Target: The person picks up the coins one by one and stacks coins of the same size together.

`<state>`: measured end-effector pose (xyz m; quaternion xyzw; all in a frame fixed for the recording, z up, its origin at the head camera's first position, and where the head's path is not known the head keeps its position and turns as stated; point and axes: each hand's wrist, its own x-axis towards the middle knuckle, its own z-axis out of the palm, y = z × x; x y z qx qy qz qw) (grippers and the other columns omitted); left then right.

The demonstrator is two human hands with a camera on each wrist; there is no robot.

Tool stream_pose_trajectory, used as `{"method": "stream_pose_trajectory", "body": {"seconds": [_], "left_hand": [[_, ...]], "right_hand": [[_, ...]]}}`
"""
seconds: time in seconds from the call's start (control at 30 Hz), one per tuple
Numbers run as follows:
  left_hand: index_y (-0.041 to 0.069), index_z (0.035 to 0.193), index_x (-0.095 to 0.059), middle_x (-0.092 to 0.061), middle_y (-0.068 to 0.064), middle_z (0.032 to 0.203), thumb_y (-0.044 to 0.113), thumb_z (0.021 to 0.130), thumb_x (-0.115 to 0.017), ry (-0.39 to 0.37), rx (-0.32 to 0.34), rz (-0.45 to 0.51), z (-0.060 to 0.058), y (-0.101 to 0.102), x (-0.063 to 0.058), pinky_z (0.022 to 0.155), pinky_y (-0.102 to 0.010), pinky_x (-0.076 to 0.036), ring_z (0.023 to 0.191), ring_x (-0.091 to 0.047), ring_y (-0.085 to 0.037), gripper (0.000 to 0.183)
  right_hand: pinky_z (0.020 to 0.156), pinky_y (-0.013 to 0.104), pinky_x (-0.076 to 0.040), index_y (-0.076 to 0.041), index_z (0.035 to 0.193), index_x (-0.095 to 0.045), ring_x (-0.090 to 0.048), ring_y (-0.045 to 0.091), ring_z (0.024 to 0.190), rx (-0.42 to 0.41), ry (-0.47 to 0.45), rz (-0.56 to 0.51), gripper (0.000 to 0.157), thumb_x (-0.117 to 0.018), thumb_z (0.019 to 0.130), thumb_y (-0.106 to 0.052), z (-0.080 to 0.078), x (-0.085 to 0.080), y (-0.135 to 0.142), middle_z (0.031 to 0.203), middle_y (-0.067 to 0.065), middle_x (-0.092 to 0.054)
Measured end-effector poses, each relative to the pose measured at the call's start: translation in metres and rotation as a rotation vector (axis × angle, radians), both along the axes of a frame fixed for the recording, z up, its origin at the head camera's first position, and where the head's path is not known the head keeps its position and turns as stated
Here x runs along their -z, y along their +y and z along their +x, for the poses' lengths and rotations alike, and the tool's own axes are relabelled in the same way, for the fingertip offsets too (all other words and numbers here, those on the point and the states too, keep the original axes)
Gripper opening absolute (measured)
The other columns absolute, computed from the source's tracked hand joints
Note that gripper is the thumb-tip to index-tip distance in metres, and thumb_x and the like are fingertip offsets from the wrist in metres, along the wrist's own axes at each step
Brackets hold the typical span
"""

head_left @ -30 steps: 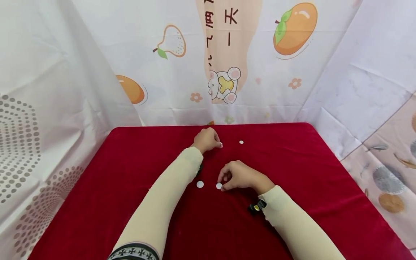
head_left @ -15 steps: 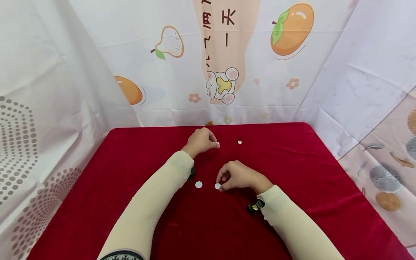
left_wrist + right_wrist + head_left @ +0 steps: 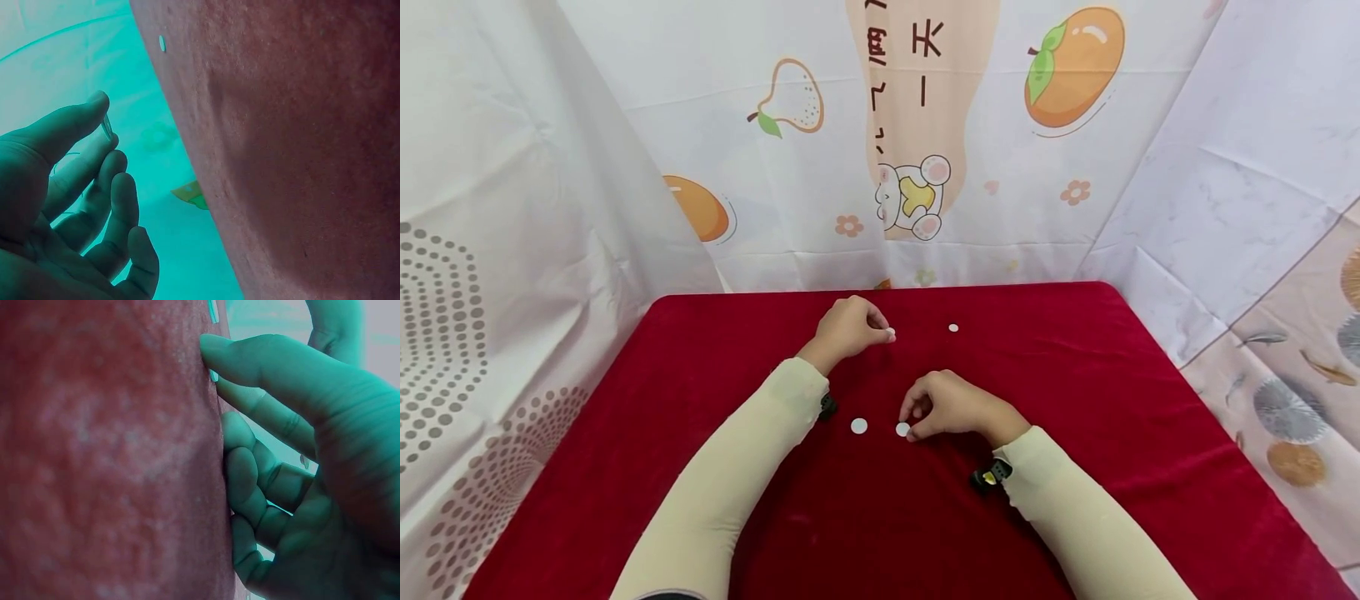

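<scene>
Over the far part of the red cloth, my left hand (image 3: 848, 327) pinches a small white disc (image 3: 891, 332) between thumb and index finger. The left wrist view shows this disc (image 3: 107, 127) edge-on and raised off the cloth, with the other fingers loosely bent. My right hand (image 3: 957, 406) is low at the middle of the table, thumb and index finger pinching the edge of a second white disc (image 3: 902, 430) at the cloth. In the right wrist view the thumb mostly hides that disc (image 3: 214, 375). Another white disc (image 3: 859, 426) lies flat just left of it.
A further white disc (image 3: 953, 328) lies near the back edge, right of my left hand. Red velvety cloth (image 3: 1037, 350) covers the table. White printed curtains (image 3: 820, 183) hang behind the table and at both sides.
My left hand has moved left, away from the far disc, carrying its pinched disc. The right hand stays in place, and the discs on the cloth have not moved.
</scene>
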<state>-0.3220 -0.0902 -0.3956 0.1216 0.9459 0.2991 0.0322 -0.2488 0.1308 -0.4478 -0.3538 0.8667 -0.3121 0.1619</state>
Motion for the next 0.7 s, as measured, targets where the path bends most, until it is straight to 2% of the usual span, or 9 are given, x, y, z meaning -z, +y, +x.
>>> {"method": "stream_pose_trajectory", "body": {"seconds": [0.43,0.7], "left_hand": [[0.024,0.091,-0.081,-0.073,0.01,0.086,0.039,0.086,-0.085,-0.002,0.019,0.02,0.02,-0.004,-0.01,0.073,-0.034,-0.056,0.084,-0.066,-0.015,0.017],[0.025,0.09,-0.081,-0.073,0.01,0.087,0.039,0.086,-0.086,0.019,0.037,0.027,0.029,-0.009,-0.009,0.073,-0.033,-0.056,0.084,-0.066,-0.013,0.016]], "right_hand": [[0.07,0.027,-0.055,-0.03,0.089,-0.08,-0.063,0.008,0.076,0.008,-0.003,-0.004,0.016,-0.091,0.079,-0.023,0.001,-0.001,0.001,0.079,-0.016,-0.07],[0.069,0.026,-0.055,-0.029,0.089,-0.08,-0.063,0.007,0.075,0.003,-0.001,-0.008,0.016,-0.091,0.079,-0.023,0.0,0.001,0.0,0.079,-0.016,-0.07]]}}
